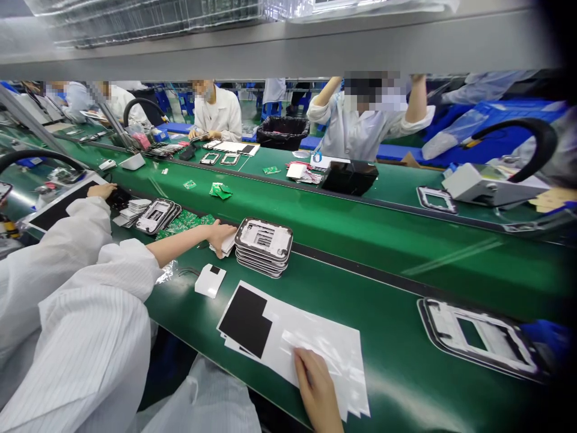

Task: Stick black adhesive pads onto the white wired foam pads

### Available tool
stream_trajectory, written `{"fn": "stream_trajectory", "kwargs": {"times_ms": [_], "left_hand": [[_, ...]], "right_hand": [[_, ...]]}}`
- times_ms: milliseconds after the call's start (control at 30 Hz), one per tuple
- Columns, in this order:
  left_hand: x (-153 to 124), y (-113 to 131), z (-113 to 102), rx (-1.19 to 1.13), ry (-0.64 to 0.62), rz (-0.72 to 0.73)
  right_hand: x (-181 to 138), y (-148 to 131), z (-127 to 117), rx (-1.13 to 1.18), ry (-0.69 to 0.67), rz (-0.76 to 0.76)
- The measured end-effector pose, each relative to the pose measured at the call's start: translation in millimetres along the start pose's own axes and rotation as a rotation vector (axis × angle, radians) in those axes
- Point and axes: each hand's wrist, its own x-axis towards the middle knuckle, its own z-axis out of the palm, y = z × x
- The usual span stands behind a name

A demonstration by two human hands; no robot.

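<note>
A glossy green bench [392,343] runs across a busy workroom. The right hand [318,385] sets its close-held fingertips on thin white sheets [345,358] near the front edge — pinching or merely pressing, I can't tell. The left hand [220,236] grips small white pieces [228,245] just beside a pile of rounded frames [264,240]; a knock could topple it. Dragging might slide or crease the sheets — smooth, fanned, their matt black patch [246,322] notched at one corner.

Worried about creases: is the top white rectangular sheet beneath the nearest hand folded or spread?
Spread: the sheet lies flat, far edge straight, far corners outstretched.
</note>
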Motion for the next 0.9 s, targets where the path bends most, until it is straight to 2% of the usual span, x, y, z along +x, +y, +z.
{"fn": "stream_trajectory", "kwargs": {"times_ms": [400, 633, 900], "left_hand": [[3.6, -6.7, 5.6, -0.018, 0.028, -0.021], [-1.5, -1.4, 3.6, 0.012, 0.068, -0.032], [-6.1, 5.1, 2.1, 0.033, 0.107, -0.032]], "right_hand": [[-1.0, 3.8, 2.4, -0.026, 0.005, -0.034], [0.5, 1.0, 2.4, -0.017, 0.016, -0.014], [-2.6, 14.8, 1.8, -0.049, -0.003, -0.037]]}}
